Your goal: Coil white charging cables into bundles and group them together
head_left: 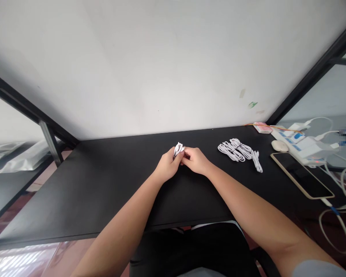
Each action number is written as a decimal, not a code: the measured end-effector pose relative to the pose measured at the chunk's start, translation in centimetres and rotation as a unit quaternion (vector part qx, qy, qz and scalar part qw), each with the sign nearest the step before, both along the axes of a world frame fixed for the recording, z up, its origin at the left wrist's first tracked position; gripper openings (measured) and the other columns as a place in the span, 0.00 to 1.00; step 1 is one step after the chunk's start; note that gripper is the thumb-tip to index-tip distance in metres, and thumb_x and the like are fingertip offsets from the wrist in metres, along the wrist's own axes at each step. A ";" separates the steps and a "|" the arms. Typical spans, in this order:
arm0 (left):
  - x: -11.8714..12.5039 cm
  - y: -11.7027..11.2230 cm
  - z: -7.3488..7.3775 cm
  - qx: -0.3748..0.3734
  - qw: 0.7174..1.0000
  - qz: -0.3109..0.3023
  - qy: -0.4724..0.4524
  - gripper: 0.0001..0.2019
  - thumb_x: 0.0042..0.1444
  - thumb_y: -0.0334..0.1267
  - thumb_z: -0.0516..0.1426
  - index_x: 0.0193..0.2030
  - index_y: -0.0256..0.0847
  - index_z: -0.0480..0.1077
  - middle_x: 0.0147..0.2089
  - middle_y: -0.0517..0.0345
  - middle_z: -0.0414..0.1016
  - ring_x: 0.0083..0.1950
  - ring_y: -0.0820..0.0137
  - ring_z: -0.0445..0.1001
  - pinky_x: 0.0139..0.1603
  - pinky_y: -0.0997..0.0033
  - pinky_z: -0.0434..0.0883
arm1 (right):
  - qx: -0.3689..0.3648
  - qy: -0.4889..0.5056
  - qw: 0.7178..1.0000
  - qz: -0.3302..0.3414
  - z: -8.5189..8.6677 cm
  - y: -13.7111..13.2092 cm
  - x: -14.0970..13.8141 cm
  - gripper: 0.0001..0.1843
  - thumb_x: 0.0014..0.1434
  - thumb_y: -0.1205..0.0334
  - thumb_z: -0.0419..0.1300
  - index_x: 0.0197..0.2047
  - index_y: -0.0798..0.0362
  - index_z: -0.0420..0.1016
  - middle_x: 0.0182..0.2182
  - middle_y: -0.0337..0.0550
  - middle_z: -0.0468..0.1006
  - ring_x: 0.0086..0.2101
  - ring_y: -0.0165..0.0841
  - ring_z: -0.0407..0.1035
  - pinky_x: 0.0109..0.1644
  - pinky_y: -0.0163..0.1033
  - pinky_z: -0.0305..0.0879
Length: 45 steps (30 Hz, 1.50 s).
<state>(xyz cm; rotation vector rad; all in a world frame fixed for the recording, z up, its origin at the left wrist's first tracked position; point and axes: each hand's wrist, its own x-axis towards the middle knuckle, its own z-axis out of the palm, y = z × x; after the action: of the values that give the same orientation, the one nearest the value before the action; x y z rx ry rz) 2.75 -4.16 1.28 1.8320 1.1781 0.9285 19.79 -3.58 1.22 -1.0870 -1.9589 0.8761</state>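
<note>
Both hands meet over the middle of the black table. My left hand is closed around a small coiled white cable, whose loops stick out above the fingers. My right hand is closed too, its thumb and fingertips pinching at the near right side of that coil. Just what the right fingertips grip is hidden. To the right of my hands lie several bundled white cables, their loops tied with dark ties, close together on the tabletop.
At the right stand a white power strip with plugged-in chargers, a white mouse-like object, a phone with its charging cable, and a pink-and-white box. Black frame bars edge the table; a white wall stands behind.
</note>
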 end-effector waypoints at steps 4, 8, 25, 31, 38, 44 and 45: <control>0.2 0.2 -0.6 -0.031 0.998 0.023 -0.048 0.23 0.68 0.58 0.47 0.34 0.40 0.67 0.31 0.57 0.73 0.32 0.70 0.70 0.33 0.71 0.64 | -0.012 0.047 0.999 0.019 0.1 -0.1 -0.1 0.08 0.64 0.63 0.59 0.32 0.52 0.73 0.28 0.39 0.79 0.29 0.31 0.75 0.36 0.35 0.68; 0.4 0.4 -1.0 -0.074 0.990 0.037 -0.116 0.25 0.65 0.61 0.49 0.32 0.40 0.64 0.27 0.59 0.68 0.26 0.73 0.65 0.27 0.73 0.61 | -0.004 0.051 0.998 0.027 0.4 -0.2 -0.2 0.08 0.64 0.61 0.60 0.33 0.53 0.75 0.28 0.39 0.79 0.28 0.30 0.73 0.35 0.35 0.67; -0.1 0.9 -0.7 -0.231 0.926 -0.018 -0.296 0.22 0.62 0.60 0.57 0.37 0.40 0.63 0.25 0.66 0.61 0.21 0.79 0.61 0.22 0.76 0.61 | 0.035 0.017 0.999 -0.002 0.1 -0.1 0.0 0.08 0.65 0.59 0.60 0.36 0.51 0.78 0.29 0.38 0.79 0.28 0.29 0.68 0.36 0.36 0.63; 0.0 0.8 0.1 -0.293 0.892 -0.054 -0.339 0.27 0.61 0.67 0.52 0.40 0.40 0.65 0.27 0.64 0.63 0.22 0.78 0.61 0.22 0.76 0.61 | -0.026 0.050 0.998 -0.019 -0.5 0.5 -0.2 0.11 0.65 0.54 0.60 0.36 0.52 0.78 0.28 0.38 0.79 0.28 0.30 0.69 0.35 0.36 0.65; 0.2 0.8 0.2 -0.309 0.872 -0.063 -0.374 0.26 0.64 0.63 0.51 0.44 0.38 0.69 0.30 0.61 0.64 0.26 0.76 0.63 0.25 0.75 0.63 | -0.042 0.091 0.995 -0.012 -0.5 0.4 -0.3 0.12 0.64 0.52 0.61 0.38 0.51 0.78 0.32 0.41 0.83 0.32 0.33 0.76 0.40 0.38 0.69; 0.4 0.7 0.3 -0.296 0.881 -0.076 -0.362 0.26 0.64 0.64 0.51 0.36 0.39 0.67 0.27 0.63 0.59 0.24 0.77 0.58 0.24 0.76 0.60 | -0.008 0.066 0.998 0.001 -0.4 0.0 -0.4 0.12 0.61 0.51 0.66 0.42 0.50 0.78 0.33 0.41 0.81 0.32 0.32 0.75 0.36 0.37 0.69; 0.5 0.6 0.2 -0.294 0.883 -0.073 -0.359 0.26 0.63 0.63 0.51 0.36 0.39 0.66 0.27 0.64 0.59 0.24 0.77 0.57 0.24 0.76 0.60 | 0.003 0.059 0.998 -0.004 -0.5 0.1 -0.5 0.12 0.61 0.51 0.66 0.40 0.50 0.78 0.33 0.41 0.81 0.32 0.32 0.75 0.36 0.37 0.70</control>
<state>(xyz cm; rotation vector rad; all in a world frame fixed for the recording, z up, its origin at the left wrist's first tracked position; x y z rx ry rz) 3.22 -3.52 1.51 0.9340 0.7170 0.9118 19.33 -3.49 0.76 -1.0166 -1.8570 0.9098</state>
